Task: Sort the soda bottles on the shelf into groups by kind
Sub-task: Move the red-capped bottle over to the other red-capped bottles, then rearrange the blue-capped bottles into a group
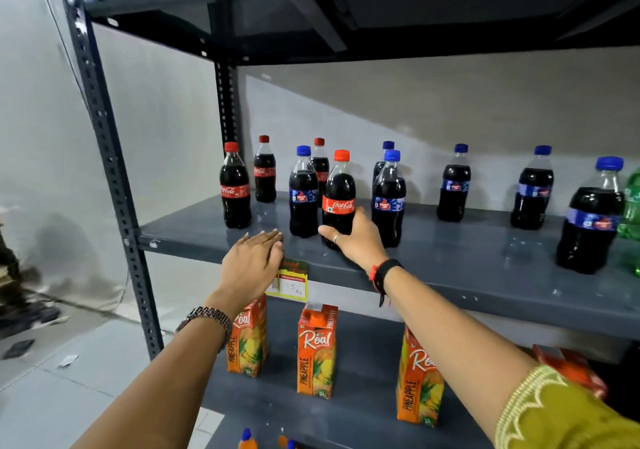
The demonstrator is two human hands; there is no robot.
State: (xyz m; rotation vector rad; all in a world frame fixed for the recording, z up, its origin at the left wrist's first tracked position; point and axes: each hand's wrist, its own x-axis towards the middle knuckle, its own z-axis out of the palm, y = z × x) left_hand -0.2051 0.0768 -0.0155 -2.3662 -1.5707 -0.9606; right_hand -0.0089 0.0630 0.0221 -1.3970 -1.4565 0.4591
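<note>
Head cam: right hand (356,237) wrapped around the lower body of a red-capped, red-label plastic cola bottle (339,199), thumb on its left side, fingers behind. That bottle stands upright near the front edge of the grey metal shelf (450,261), between two blue-capped, blue-label dark soda bottles (303,194) (389,200).

Left hand (252,268) flat and open, palm down, fingers together, holding nothing; fingertips at the shelf's front edge, just above the yellow paper price tag (292,284). Can't tell if it touches the shelf.

Left end of shelf: two more red-capped cola bottles (235,192) (265,171), one front, one back. A third red-capped one (320,164) stands behind the held bottle. Another blue-capped bottle (386,157) sits behind the right blue one.

Further right, well apart: three blue-capped dark bottles (453,185) (533,190) (588,220), and a green plastic bottle (632,206) cut off by the frame edge.

Shelf below: three orange pineapple juice cartons (317,348) upright.
</note>
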